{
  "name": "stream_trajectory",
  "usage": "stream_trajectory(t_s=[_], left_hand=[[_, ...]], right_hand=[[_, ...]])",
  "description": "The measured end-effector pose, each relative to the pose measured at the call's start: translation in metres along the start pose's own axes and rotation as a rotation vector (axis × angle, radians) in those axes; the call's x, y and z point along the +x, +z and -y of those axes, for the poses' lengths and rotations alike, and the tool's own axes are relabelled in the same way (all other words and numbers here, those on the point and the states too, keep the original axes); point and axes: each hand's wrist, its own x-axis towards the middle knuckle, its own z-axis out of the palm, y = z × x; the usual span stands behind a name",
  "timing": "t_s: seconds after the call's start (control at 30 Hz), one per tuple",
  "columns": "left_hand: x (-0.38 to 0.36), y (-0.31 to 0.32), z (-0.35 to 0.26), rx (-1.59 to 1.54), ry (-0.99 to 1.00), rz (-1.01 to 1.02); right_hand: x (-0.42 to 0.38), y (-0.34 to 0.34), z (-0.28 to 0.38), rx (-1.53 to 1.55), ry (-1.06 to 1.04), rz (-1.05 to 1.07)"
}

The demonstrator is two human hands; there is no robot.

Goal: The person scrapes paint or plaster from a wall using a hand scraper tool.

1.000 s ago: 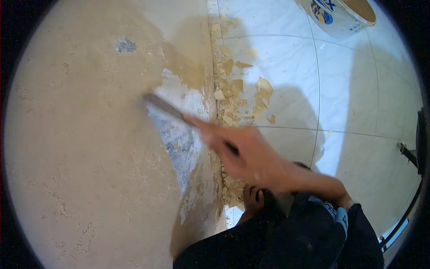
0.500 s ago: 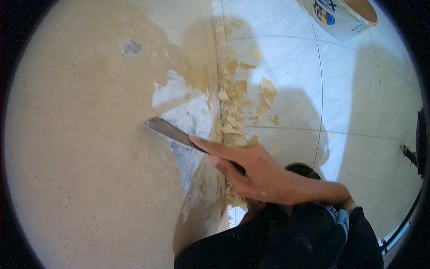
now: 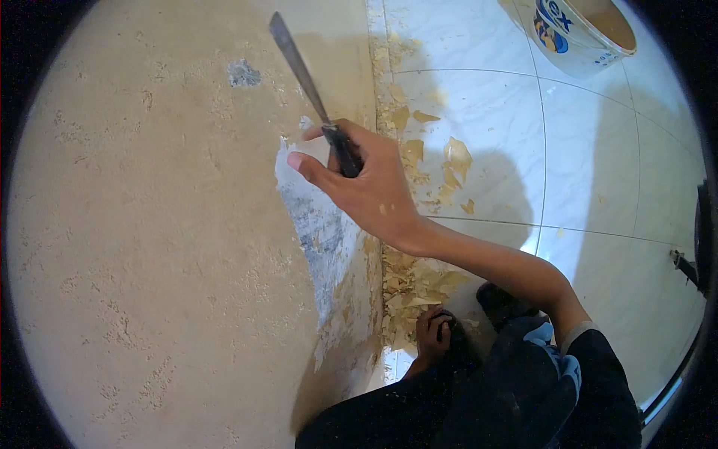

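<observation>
My right hand [image 3: 378, 191] is closed around the black handle of a long metal scraper [image 3: 299, 69], its blade pointing up and left over the tan wall [image 3: 172, 224]. My thumb is stretched out beside the handle, over a bare white and grey patch [image 3: 318, 224] with ragged paint edges. Whether the blade touches the wall cannot be made out. Peeled flakes [image 3: 458, 157] of yellowish paint lie along the foot of the wall. My left hand is not in view.
A white bucket [image 3: 550, 41] with a printed label stands at the upper right on the pale tiled floor [image 3: 479, 97]. My bare toes [image 3: 434, 329] and a dark shoe [image 3: 502, 303] show near the flakes. A smaller grey chipped spot [image 3: 243, 73] marks the wall.
My right hand has moved up with the scraper, and the blade has swung from pointing left to pointing upward. More of the bare patch's lower part and the flakes now show.
</observation>
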Motion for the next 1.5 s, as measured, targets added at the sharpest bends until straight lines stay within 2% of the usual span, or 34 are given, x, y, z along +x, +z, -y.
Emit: stream_trajectory(t_s=[0.13,0.2,0.43,0.53,0.6,0.73,0.83,0.9,0.93,1.13,1.27,1.33,1.37,1.43,1.5], left_hand=[[-0.001,-0.001,-0.004,-0.027,-0.038,0.010],[-0.001,-0.001,-0.005,-0.027,-0.052,0.003],[0.000,0.000,-0.002,-0.022,0.007,-0.024],[-0.001,0.000,-0.004,-0.029,-0.030,-0.012],[0.000,-0.001,-0.005,-0.028,-0.031,-0.015],[0.002,-0.001,-0.006,-0.009,0.000,-0.023],[0.001,-0.001,-0.005,-0.012,-0.006,-0.025],[0.000,-0.001,-0.004,-0.014,-0.007,-0.021],[0.001,-0.001,-0.003,-0.016,-0.003,-0.013],[0.001,-0.001,-0.005,-0.034,-0.025,-0.013],[0.000,-0.004,-0.007,-0.022,-0.036,0.000],[0.002,-0.003,-0.007,-0.029,-0.038,0.001],[0.002,-0.001,-0.005,-0.030,-0.045,-0.003],[-0.001,0.003,-0.001,-0.063,-0.020,-0.032],[-0.001,0.001,-0.002,-0.037,-0.016,-0.028]], right_hand=[[0.006,0.013,-0.003,0.040,0.034,0.025],[0.014,0.016,-0.009,0.005,-0.079,-0.029],[0.021,0.008,-0.002,-0.047,-0.094,0.008],[0.021,0.012,-0.001,-0.048,-0.057,0.006],[0.024,0.015,-0.004,-0.059,-0.156,-0.053],[0.028,0.016,-0.005,-0.096,-0.144,-0.003],[0.035,0.016,-0.018,-0.073,-0.209,-0.027],[0.040,0.005,-0.025,-0.069,-0.085,-0.117],[0.038,-0.002,-0.025,-0.060,-0.023,-0.095],[0.018,0.004,-0.012,-0.042,-0.030,0.030],[0.014,0.010,-0.030,-0.002,0.001,0.043],[0.000,0.004,-0.037,0.085,0.088,-0.085],[-0.014,-0.006,-0.037,0.084,0.093,-0.077],[-0.057,-0.032,-0.033,-0.020,0.149,0.152],[-0.097,-0.041,-0.044,-0.246,-0.291,0.173]])
